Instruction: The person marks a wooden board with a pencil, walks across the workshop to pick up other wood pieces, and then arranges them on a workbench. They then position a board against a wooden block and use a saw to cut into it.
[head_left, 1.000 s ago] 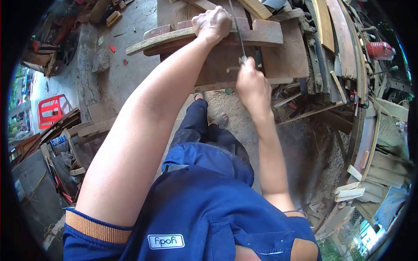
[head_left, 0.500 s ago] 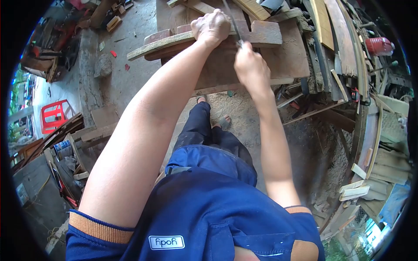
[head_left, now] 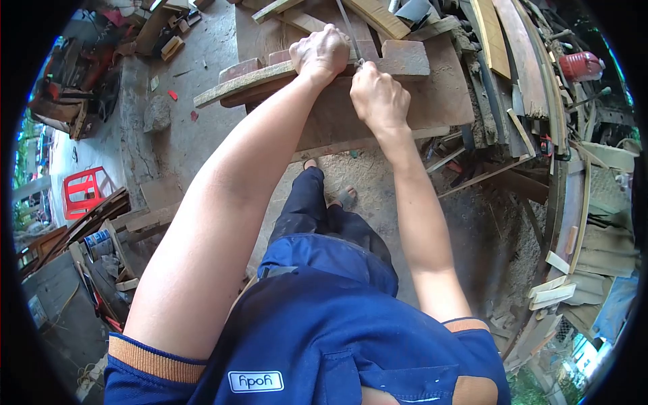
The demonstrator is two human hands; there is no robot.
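My left hand (head_left: 327,51) presses down on a curved wooden plank (head_left: 243,78) that lies across a reddish wooden workbench (head_left: 445,94). My right hand (head_left: 378,96) grips the handle of a handsaw, right beside the left hand. The thin saw blade (head_left: 347,30) runs up and away from my right fist, across the plank. A notched brown wood piece (head_left: 403,59) lies under the plank to the right of my hands.
Planks and offcuts (head_left: 503,40) are piled at the right of the bench. A red container (head_left: 582,65) stands at the far right. A red plastic stool (head_left: 84,189) and stacked timber (head_left: 94,216) are on the left. Sawdust covers the ground by my feet (head_left: 344,197).
My right hand has pushed the saw forward, from below the bench edge up to beside my left hand. The left hand stays on the plank.
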